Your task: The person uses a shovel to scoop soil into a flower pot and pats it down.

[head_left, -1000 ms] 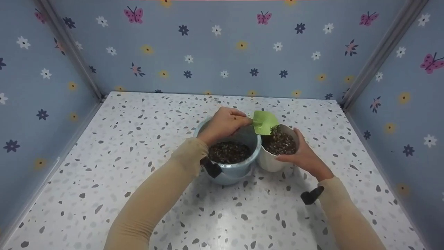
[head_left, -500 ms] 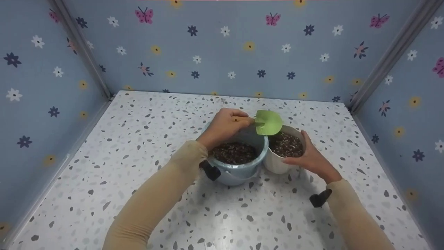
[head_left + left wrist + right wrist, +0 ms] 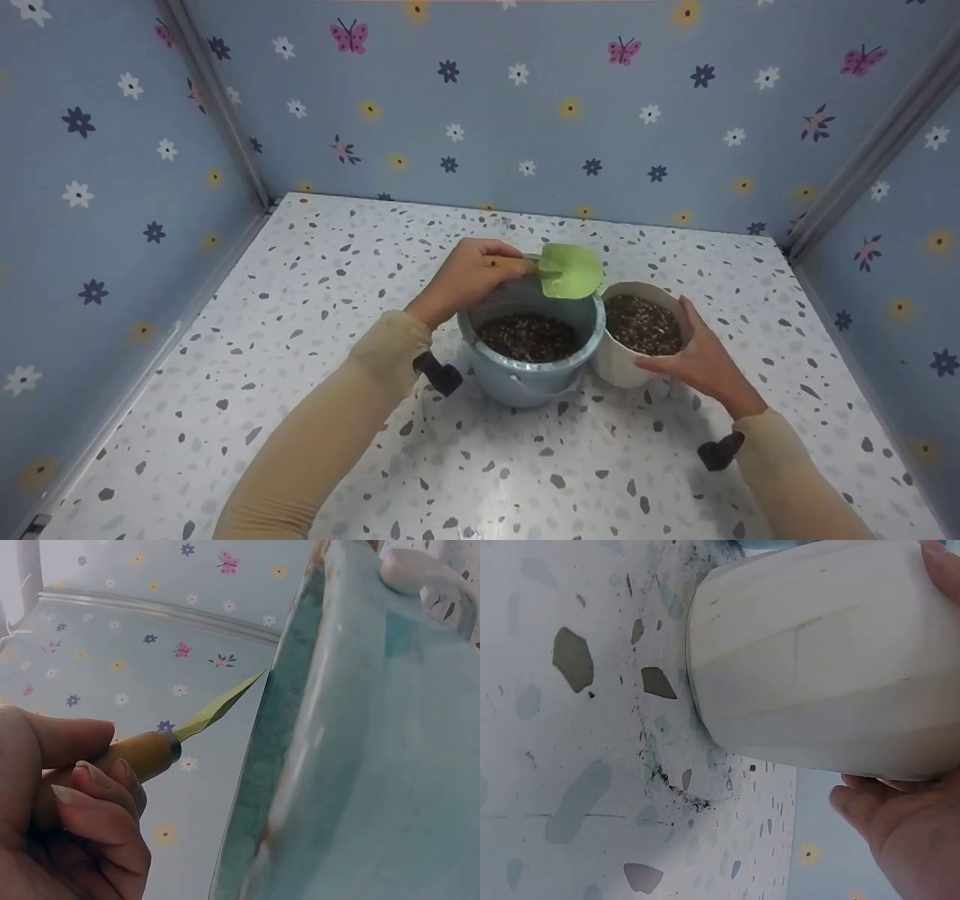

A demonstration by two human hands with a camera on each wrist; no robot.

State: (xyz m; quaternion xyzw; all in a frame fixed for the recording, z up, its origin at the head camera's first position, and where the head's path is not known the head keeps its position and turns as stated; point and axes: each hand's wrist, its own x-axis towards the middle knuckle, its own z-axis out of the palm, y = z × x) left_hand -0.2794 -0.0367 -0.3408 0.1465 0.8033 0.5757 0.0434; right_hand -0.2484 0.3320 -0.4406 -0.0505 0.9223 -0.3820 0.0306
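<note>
My left hand (image 3: 472,274) grips the wooden handle (image 3: 142,757) of a small trowel with a green blade (image 3: 571,271). The blade hangs over the far rim of a light blue bucket (image 3: 525,382), which has dark soil (image 3: 529,337) in its bottom. Right beside the bucket stands a white ribbed pot (image 3: 626,367), filled well up with speckled soil (image 3: 643,324). My right hand (image 3: 697,356) holds this pot from its right side, thumb at the near rim and fingers round the far side. In the right wrist view the pot's pale wall (image 3: 817,660) fills much of the picture.
Both containers stand on a white speckled tabletop (image 3: 300,450). Some dark crumbs (image 3: 686,795) lie on it near the pot's foot. Blue flowered panels (image 3: 510,97) enclose the back and both sides.
The trowel blade held soil spilling into the white pot; now it is bare and has drawn back left over the bucket. The right hand stays on the pot. The head view has shifted left.
</note>
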